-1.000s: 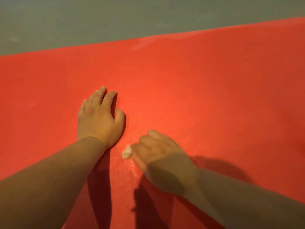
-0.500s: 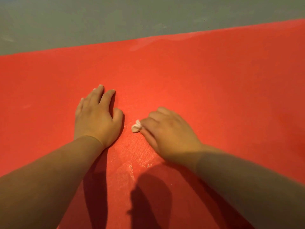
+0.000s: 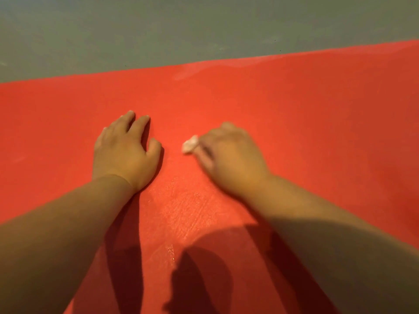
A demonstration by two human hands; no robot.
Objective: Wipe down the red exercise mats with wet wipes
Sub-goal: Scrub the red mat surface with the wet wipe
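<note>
Hands down on the red mat (image 3: 317, 114), both of them! See the left hand (image 3: 124, 152): it lies flat, fingers straight and relaxed, palm on the surface, holding nothing. That's a brace by the look of it, taking the person's weight and pinning the mat so it won't creep under the rubbing. Just beside it, the right hand (image 3: 231, 157) has its fingers curled over a bunched white wet wipe (image 3: 190, 144). Only a small knob pokes out on the thumb side; the rest is hidden under the palm. That hand is blurred, so I read it as mid-stroke. Wadded tight like that, the wipe puts pressure on a small spot, which is good for scrubbing but slow for coverage. Between the two forearms a wet sheen (image 3: 181, 211) glistens, and that strip looks done. Towards the far edge, where mat meets grey floor (image 3: 181, 30), the red is mostly matte, bar one pale smear. Plenty left to wipe, I'd say.
</note>
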